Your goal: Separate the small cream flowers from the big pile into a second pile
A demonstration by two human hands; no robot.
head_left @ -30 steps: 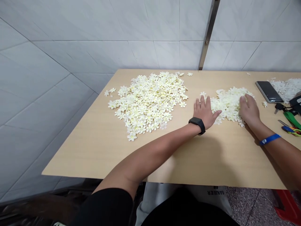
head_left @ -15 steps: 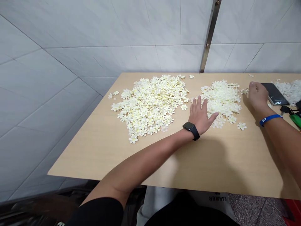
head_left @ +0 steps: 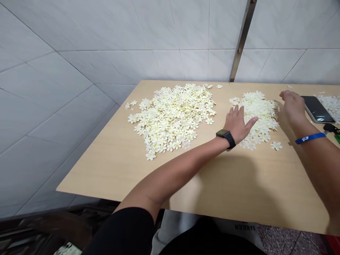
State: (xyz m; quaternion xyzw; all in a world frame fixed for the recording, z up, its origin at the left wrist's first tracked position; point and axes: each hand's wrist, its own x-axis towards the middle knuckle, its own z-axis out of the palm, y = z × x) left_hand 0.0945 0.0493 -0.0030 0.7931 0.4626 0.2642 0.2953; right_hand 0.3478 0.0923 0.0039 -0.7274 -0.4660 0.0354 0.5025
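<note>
A large heap of cream fabric flower petals (head_left: pixel 172 115) lies on the left half of the wooden table (head_left: pixel 148 177). A smaller heap of similar flowers (head_left: pixel 261 113) sits to its right. My left hand (head_left: pixel 237 124), with a black watch on the wrist, lies flat and open against the left edge of the smaller heap. My right hand (head_left: pixel 292 104), with a blue wristband, hovers at the heap's right side with fingers loosely curled; nothing shows in it. One loose flower (head_left: pixel 276 145) lies near the heap's front.
A dark phone (head_left: pixel 315 108) lies flat by my right hand. A third white heap (head_left: pixel 332 104) and a dark object (head_left: pixel 330 127) sit at the far right edge. White tiled walls with a metal strip (head_left: pixel 243 39) border the table's back and left.
My right hand lifted off the smaller heap and swung right toward the phone. The heap spread toward the wall, leaving a loose flower in front. My left hand stayed flat at its left edge.
</note>
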